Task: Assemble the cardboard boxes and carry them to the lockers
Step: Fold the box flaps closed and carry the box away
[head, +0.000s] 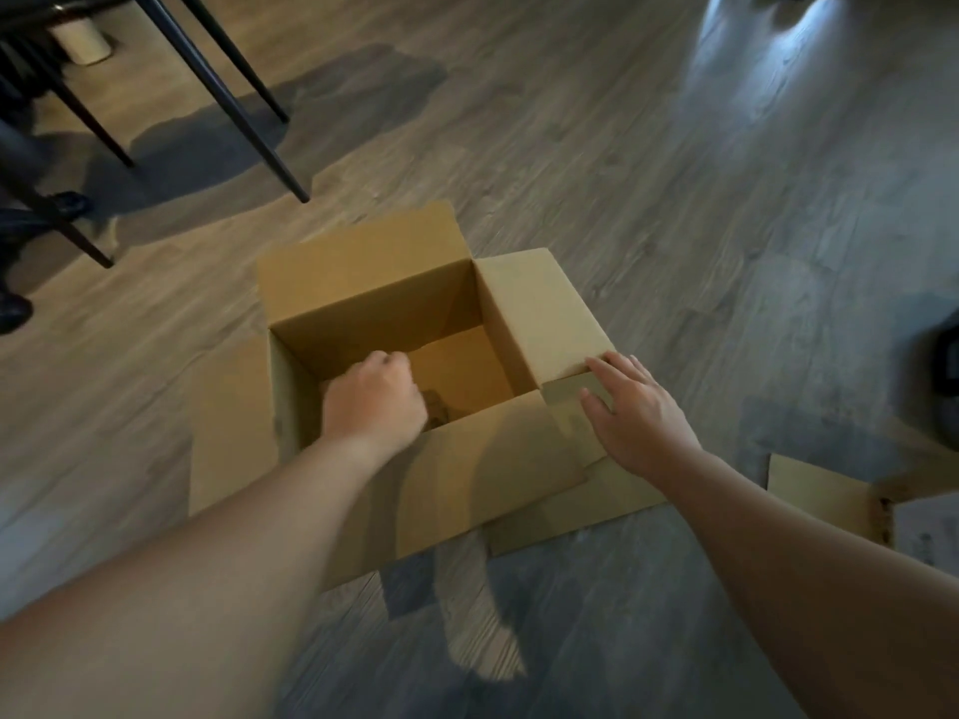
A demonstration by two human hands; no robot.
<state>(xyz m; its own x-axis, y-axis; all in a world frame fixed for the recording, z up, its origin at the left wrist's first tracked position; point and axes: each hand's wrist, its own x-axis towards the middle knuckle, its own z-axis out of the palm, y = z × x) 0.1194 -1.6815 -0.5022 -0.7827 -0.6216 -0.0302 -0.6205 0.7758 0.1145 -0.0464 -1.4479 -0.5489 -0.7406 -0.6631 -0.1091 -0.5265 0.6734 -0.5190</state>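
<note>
The box (394,313) stands open on the floor (674,173); left hand (376,399) reaches inside, fingers curled, perhaps empty; right hand (635,412) lies flat on a flap. Light, stiff cardboard: lift by opposite walls

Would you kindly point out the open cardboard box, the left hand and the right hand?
cardboard box (363,282): head view, far flap.
left hand (376,402): head view, back of hand.
right hand (641,420): head view, back of hand.

The cardboard box (373,293) is plain tan, deeper orange-brown inside. The floor (674,199) is grey-brown wood grain. The chair legs (228,90) are black. A bin (85,41), blurred, looks cream.
</note>
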